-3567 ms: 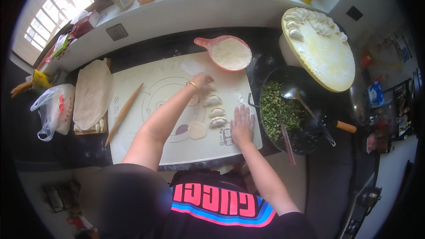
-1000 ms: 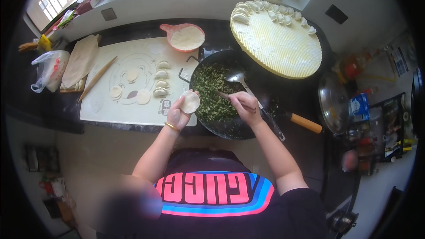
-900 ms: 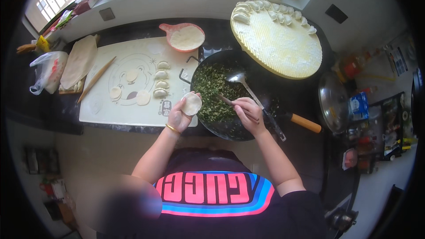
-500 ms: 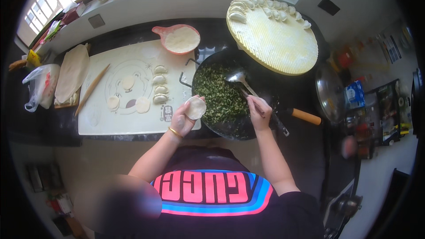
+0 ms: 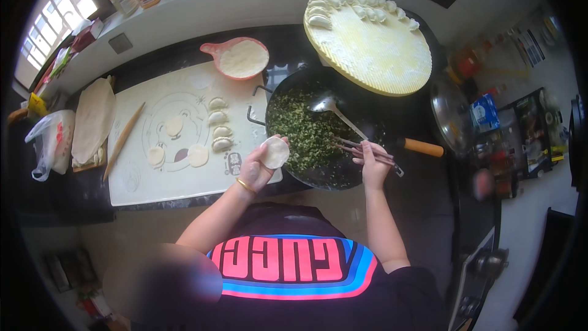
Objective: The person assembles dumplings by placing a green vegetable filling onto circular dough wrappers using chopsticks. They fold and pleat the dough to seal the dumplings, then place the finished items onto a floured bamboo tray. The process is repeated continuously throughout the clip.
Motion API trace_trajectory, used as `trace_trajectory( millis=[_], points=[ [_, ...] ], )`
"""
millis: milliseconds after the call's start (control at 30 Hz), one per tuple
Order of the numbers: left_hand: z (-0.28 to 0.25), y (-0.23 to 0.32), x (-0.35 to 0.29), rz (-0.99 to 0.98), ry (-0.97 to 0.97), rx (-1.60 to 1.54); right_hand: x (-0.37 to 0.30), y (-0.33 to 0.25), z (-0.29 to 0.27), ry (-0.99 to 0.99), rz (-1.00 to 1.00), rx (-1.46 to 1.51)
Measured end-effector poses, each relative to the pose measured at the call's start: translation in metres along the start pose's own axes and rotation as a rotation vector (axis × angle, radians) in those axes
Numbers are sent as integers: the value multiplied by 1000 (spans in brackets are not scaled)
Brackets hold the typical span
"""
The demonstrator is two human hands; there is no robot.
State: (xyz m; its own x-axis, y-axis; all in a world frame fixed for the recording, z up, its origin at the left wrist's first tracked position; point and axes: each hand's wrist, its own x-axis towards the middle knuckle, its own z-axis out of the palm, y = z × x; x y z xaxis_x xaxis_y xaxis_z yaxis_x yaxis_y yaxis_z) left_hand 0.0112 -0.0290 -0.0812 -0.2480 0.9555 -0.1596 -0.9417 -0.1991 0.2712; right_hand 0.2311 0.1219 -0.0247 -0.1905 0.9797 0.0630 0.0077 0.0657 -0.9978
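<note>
L hand was cupped palm-up, cradling a round dough wrapper just over the near-left rim of the wok. R hand was clenched on a pair of chopsticks, tips pointing toward 9 o'clock at the chopped green filling in the wok. A metal spoon lay in the filling at approx 12 o'clock from the chopsticks, its handle crossing close to them. The wok's wooden handle stuck out at 3 o'clock, just past the R hand.

Around: a white pastry mat at 9 o'clock from the L hand, w/ four folded dumplings in a column and a few flat wrappers. A rolling pin lay along the mat's left edge. A pink bowl of flour sat at 12 o'clock from the mat. A big round tray overlapped the wok's far rim, w/ finished dumplings along its far edge.
</note>
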Motion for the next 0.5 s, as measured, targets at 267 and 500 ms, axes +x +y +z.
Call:
trace_trajectory(
  millis=[267,500],
  points=[
    [0,4,2,-22,6,-56,7,36,43,70,216,185],
    [5,13,-2,-43,-35,-126,14,43,52,146,401,367]
  ],
)
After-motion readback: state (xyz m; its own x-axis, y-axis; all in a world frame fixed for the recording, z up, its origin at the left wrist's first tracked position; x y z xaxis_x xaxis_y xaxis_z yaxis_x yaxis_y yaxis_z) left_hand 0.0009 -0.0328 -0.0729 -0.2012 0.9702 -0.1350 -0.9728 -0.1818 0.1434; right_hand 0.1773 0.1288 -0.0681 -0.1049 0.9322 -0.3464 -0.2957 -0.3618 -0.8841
